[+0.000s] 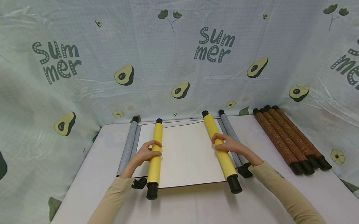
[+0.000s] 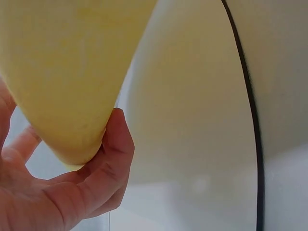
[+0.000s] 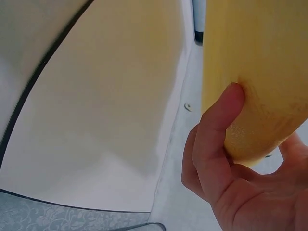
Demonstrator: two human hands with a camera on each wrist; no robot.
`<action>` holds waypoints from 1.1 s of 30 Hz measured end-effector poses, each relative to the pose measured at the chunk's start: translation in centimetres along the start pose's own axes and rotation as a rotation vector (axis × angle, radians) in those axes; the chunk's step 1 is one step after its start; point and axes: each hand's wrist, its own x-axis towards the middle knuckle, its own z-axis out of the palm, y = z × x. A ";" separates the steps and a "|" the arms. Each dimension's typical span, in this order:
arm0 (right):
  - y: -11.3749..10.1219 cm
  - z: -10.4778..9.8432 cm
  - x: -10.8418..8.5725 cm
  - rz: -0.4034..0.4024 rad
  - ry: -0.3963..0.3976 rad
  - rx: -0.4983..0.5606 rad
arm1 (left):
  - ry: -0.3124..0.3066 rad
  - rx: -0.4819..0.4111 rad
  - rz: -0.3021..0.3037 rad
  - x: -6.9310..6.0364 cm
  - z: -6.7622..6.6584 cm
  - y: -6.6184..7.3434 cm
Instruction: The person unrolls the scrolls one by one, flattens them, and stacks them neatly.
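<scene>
A scroll with a blank white sheet (image 1: 188, 151) is partly unrolled between two yellow rolls with black end knobs. My left hand (image 1: 146, 153) grips the left yellow roll (image 1: 154, 169) near its middle, fingers and thumb curled around it. The right yellow roll (image 1: 224, 161) is held in the same way by my right hand (image 1: 228, 144). In the left wrist view the fingers (image 2: 118, 139) bend under the yellow roll; in the right wrist view a fingertip (image 3: 234, 94) presses its side. The sheet's near edge appears raised off the table.
Beneath lies another opened scroll, with a grey-blue roll (image 1: 129, 146) at left and another grey-blue roll (image 1: 229, 126) at right. Small black objects (image 1: 139, 183) sit by its near corners. Several brown patterned scrolls (image 1: 282, 139) lie side by side at right on the white table (image 1: 292, 193). A printed curtain surrounds the table.
</scene>
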 end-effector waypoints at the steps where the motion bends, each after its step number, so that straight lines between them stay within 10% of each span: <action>1: -0.5 0.0 -0.2 -0.004 0.001 -0.006 | 0.001 0.000 0.002 -0.1 0.0 0.0; 33: 0.2 -1.2 -0.2 0.054 0.011 -0.012 | 0.042 0.046 -0.023 -0.3 -1.0 0.0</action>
